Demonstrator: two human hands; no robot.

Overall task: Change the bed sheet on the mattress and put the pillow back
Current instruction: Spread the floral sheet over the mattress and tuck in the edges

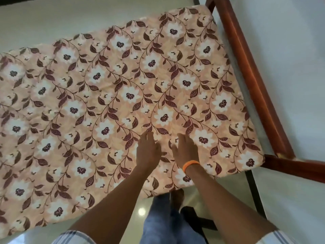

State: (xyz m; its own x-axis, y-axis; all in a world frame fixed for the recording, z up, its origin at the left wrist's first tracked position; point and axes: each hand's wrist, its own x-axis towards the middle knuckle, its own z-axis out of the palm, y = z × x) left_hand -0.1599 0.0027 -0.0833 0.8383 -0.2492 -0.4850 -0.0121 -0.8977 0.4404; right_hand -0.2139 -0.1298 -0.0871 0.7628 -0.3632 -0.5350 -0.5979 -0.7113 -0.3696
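reddish wooden bed frame down the right side, glossy pale floor along the bottom, orange wristband lower middle

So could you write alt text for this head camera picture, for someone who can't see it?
Seen from above, a person's left hand and right hand lie flat, side by side, on a peach floral bed sheet covering a mattress. A red-brown wooden bed frame runs along the right; an orange wristband circles the right wrist.

We see a glossy pale floor catching a round spot of light, a reddish-brown wooden bed frame at the right, and plain whitish walls behind it.
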